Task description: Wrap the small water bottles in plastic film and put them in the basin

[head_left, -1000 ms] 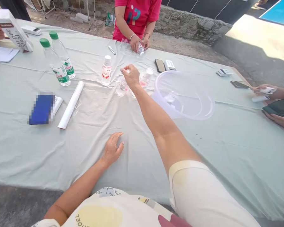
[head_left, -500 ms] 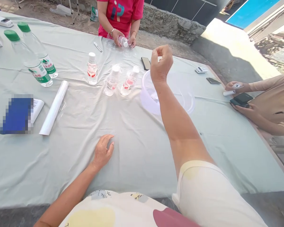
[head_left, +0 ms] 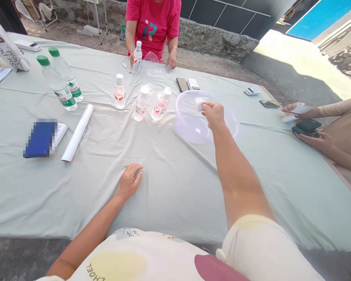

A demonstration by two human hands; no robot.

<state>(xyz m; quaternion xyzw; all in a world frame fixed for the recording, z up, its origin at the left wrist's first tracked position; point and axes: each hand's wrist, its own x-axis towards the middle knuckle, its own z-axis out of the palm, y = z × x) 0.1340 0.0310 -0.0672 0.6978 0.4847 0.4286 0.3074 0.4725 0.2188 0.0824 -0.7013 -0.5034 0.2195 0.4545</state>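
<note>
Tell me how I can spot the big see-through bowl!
Look at the long table with the pale green cloth. Near its middle, right of three small red-labelled bottles, the right hand pinches a scrap of clear wrap over the bowl. It is the only wide, round, see-through tub; everything around it is slim or flat.

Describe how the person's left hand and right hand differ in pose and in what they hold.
1. The left hand lies palm down on the tablecloth, close to the body; the right hand is stretched far out over the clear basin.
2. The left hand is open and holds nothing; the right hand has a pinching grip on a small clear scrap.
Both hands are bare.
</note>
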